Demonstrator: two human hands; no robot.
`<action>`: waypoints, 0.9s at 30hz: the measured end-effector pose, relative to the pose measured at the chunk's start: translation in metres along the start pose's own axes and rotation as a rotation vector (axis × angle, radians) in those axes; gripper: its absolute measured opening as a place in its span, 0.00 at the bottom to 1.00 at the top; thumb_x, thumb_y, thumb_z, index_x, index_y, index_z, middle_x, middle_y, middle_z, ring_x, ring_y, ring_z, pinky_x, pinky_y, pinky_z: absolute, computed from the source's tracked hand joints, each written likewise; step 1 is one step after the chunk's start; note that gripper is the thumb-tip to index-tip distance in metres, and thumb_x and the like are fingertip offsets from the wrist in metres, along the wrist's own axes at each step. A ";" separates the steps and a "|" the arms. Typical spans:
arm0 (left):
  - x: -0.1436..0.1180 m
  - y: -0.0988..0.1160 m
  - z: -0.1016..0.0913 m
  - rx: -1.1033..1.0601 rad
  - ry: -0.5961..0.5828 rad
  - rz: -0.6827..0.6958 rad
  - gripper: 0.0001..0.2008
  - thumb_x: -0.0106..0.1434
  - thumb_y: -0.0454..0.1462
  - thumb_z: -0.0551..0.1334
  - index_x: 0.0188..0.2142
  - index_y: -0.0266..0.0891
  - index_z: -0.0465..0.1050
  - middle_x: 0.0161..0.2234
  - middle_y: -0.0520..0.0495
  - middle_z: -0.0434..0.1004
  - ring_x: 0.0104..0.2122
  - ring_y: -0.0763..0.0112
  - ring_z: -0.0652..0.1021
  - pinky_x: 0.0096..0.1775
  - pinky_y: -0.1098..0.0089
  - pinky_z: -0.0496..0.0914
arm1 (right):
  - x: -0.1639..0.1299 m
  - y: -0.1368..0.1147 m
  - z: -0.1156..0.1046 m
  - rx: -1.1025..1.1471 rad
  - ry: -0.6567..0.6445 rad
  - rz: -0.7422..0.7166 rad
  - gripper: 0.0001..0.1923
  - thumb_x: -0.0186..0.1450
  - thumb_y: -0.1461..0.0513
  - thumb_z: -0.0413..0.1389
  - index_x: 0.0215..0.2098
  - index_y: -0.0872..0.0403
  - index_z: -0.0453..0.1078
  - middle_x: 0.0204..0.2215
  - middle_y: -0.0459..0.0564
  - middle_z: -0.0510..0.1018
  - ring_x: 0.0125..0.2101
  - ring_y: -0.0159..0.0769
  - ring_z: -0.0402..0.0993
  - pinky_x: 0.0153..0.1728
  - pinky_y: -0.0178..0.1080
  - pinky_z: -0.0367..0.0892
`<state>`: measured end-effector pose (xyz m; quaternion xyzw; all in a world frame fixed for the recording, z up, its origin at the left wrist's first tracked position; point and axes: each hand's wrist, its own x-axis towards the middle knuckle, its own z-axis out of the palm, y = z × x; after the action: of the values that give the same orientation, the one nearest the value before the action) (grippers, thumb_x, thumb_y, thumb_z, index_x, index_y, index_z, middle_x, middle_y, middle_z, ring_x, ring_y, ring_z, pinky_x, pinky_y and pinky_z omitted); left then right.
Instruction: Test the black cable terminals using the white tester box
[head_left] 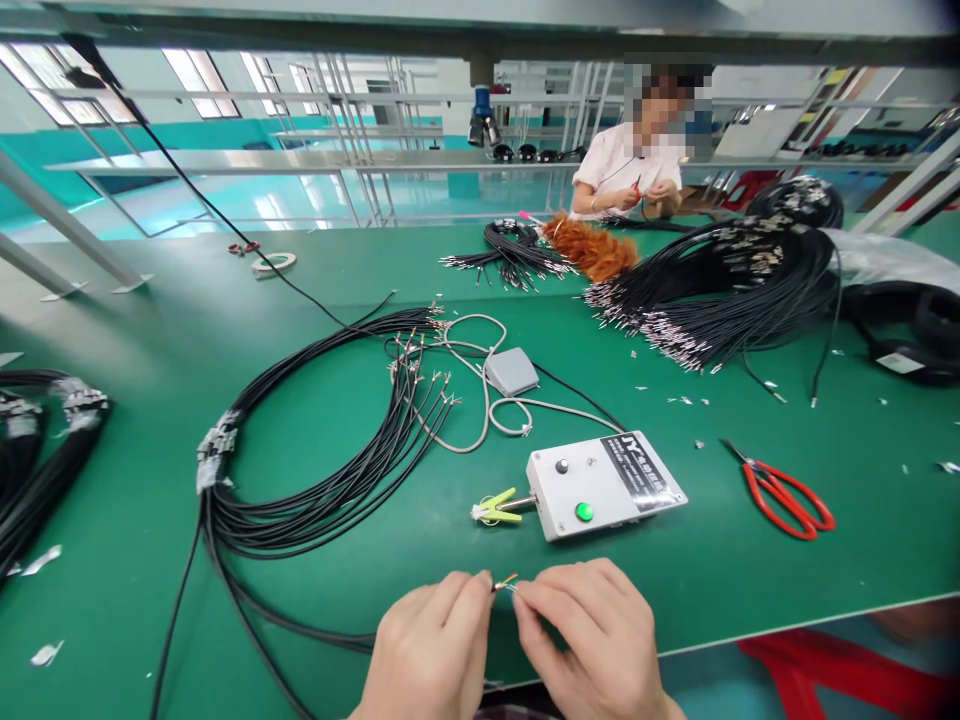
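At the table's near edge, my left hand (435, 640) is closed round the end of a black cable (330, 637), which runs in from the left. Thin coloured wires (510, 580), one orange, poke out of that end. My right hand (589, 630) pinches the tips of these wires between thumb and forefinger. Just beyond my hands stands a white control box (581, 480) with a green lit button and a yellow-green forked tip (499, 507). On the left lies a looped bundle of black cables (300, 535), bound with silvery connectors (215, 450), its stripped ends fanned out.
Red-handled scissors (787, 500) lie to the right. A grey pedal (512, 371) with a coiled cord rests behind the box. Big cable bundles (735, 290) fill the back right, near an orange fluffy duster (592, 248). Another person (630, 165) works across the table.
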<state>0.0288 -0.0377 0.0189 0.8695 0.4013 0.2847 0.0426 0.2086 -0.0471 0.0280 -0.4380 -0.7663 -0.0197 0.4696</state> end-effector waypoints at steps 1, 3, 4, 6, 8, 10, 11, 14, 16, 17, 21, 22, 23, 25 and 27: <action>0.000 0.000 0.000 0.000 -0.016 -0.004 0.08 0.67 0.27 0.54 0.41 0.37 0.68 0.27 0.48 0.76 0.24 0.66 0.78 0.27 0.70 0.71 | 0.000 -0.001 0.000 0.019 -0.034 0.046 0.05 0.61 0.70 0.59 0.32 0.54 0.73 0.21 0.46 0.77 0.21 0.31 0.71 0.25 0.36 0.62; -0.001 0.000 0.000 0.006 -0.035 -0.007 0.08 0.66 0.27 0.54 0.42 0.37 0.68 0.28 0.47 0.77 0.25 0.66 0.78 0.28 0.69 0.71 | 0.000 -0.003 0.001 0.153 -0.136 0.275 0.06 0.61 0.68 0.57 0.27 0.53 0.71 0.19 0.44 0.74 0.19 0.29 0.67 0.23 0.34 0.61; -0.001 0.000 0.000 0.005 -0.034 -0.005 0.08 0.66 0.27 0.54 0.42 0.37 0.68 0.29 0.47 0.78 0.25 0.66 0.78 0.28 0.69 0.71 | 0.001 -0.004 0.001 0.269 -0.195 0.450 0.08 0.61 0.66 0.57 0.24 0.53 0.70 0.18 0.43 0.72 0.18 0.28 0.65 0.22 0.33 0.60; -0.002 0.001 0.000 -0.027 -0.014 -0.010 0.08 0.66 0.27 0.55 0.43 0.37 0.68 0.30 0.46 0.78 0.25 0.66 0.78 0.29 0.69 0.70 | 0.004 -0.003 0.002 0.539 -0.288 0.816 0.10 0.61 0.60 0.57 0.22 0.54 0.68 0.17 0.42 0.68 0.17 0.27 0.60 0.20 0.32 0.57; 0.000 0.003 -0.001 -0.127 0.003 -0.064 0.08 0.67 0.28 0.56 0.42 0.39 0.69 0.30 0.47 0.78 0.27 0.67 0.78 0.30 0.70 0.70 | 0.008 -0.002 0.002 0.743 -0.347 1.057 0.13 0.58 0.55 0.58 0.22 0.55 0.67 0.16 0.42 0.65 0.18 0.27 0.57 0.19 0.31 0.54; 0.005 0.005 -0.004 -0.311 -0.017 -0.170 0.07 0.67 0.29 0.56 0.40 0.40 0.70 0.30 0.48 0.78 0.27 0.68 0.77 0.31 0.72 0.70 | 0.010 -0.001 0.001 0.816 -0.375 1.125 0.14 0.56 0.53 0.60 0.22 0.55 0.67 0.16 0.41 0.63 0.19 0.26 0.55 0.20 0.32 0.52; 0.007 0.005 -0.006 -0.414 -0.044 -0.234 0.06 0.68 0.30 0.56 0.39 0.41 0.70 0.30 0.49 0.77 0.28 0.69 0.77 0.32 0.74 0.71 | 0.010 0.000 0.001 0.814 -0.377 1.124 0.14 0.56 0.53 0.60 0.22 0.55 0.67 0.16 0.41 0.63 0.20 0.27 0.54 0.21 0.32 0.53; 0.012 0.005 -0.012 -0.629 -0.149 -0.382 0.07 0.68 0.34 0.55 0.35 0.41 0.72 0.29 0.50 0.77 0.27 0.71 0.76 0.30 0.76 0.70 | 0.008 -0.001 0.001 0.761 -0.363 1.072 0.13 0.57 0.54 0.59 0.23 0.55 0.68 0.18 0.42 0.66 0.21 0.27 0.57 0.23 0.32 0.56; 0.012 0.004 -0.014 -0.647 -0.184 -0.438 0.09 0.68 0.35 0.55 0.32 0.41 0.72 0.25 0.51 0.75 0.25 0.71 0.74 0.29 0.76 0.69 | 0.006 -0.002 0.001 0.697 -0.349 0.993 0.12 0.60 0.56 0.57 0.23 0.55 0.68 0.19 0.43 0.68 0.21 0.28 0.60 0.23 0.32 0.58; 0.011 0.004 -0.013 -0.630 -0.187 -0.450 0.10 0.68 0.35 0.56 0.30 0.41 0.71 0.24 0.52 0.74 0.24 0.71 0.73 0.28 0.76 0.68 | 0.006 -0.003 0.001 0.643 -0.346 0.925 0.11 0.61 0.58 0.56 0.24 0.54 0.68 0.20 0.43 0.69 0.21 0.28 0.61 0.23 0.32 0.59; 0.005 0.004 -0.008 -0.522 -0.113 -0.426 0.10 0.67 0.35 0.56 0.29 0.41 0.70 0.23 0.52 0.72 0.23 0.72 0.72 0.27 0.76 0.67 | 0.009 -0.004 -0.002 0.217 -0.296 0.412 0.09 0.62 0.66 0.55 0.24 0.53 0.69 0.19 0.43 0.70 0.19 0.28 0.64 0.23 0.34 0.58; 0.004 0.005 -0.007 -0.521 -0.091 -0.429 0.09 0.67 0.35 0.57 0.29 0.41 0.70 0.24 0.52 0.72 0.23 0.72 0.72 0.27 0.76 0.67 | 0.010 -0.004 -0.003 0.100 -0.268 0.276 0.09 0.62 0.68 0.56 0.25 0.53 0.69 0.19 0.43 0.71 0.19 0.29 0.65 0.23 0.35 0.58; 0.004 0.006 -0.005 -0.540 -0.073 -0.448 0.09 0.67 0.36 0.57 0.29 0.41 0.70 0.24 0.52 0.72 0.23 0.72 0.73 0.27 0.76 0.68 | 0.011 -0.004 -0.003 0.004 -0.237 0.164 0.08 0.62 0.69 0.56 0.25 0.53 0.69 0.19 0.44 0.73 0.19 0.30 0.67 0.23 0.37 0.57; 0.004 0.008 -0.003 -0.638 -0.056 -0.527 0.09 0.66 0.37 0.58 0.29 0.41 0.70 0.24 0.51 0.72 0.23 0.72 0.73 0.25 0.76 0.69 | 0.011 -0.005 -0.002 -0.100 -0.172 0.030 0.06 0.62 0.69 0.57 0.28 0.53 0.70 0.21 0.45 0.76 0.20 0.31 0.71 0.24 0.38 0.56; 0.005 0.010 -0.002 -0.786 -0.051 -0.628 0.09 0.66 0.39 0.59 0.29 0.40 0.71 0.24 0.51 0.73 0.21 0.72 0.73 0.23 0.77 0.69 | 0.009 -0.006 0.002 -0.113 -0.109 -0.019 0.06 0.61 0.70 0.58 0.32 0.53 0.70 0.21 0.45 0.78 0.20 0.31 0.73 0.23 0.39 0.56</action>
<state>0.0371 -0.0410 0.0261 0.6318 0.5047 0.3663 0.4604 0.2018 -0.0439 0.0356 -0.4571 -0.7924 -0.0434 0.4017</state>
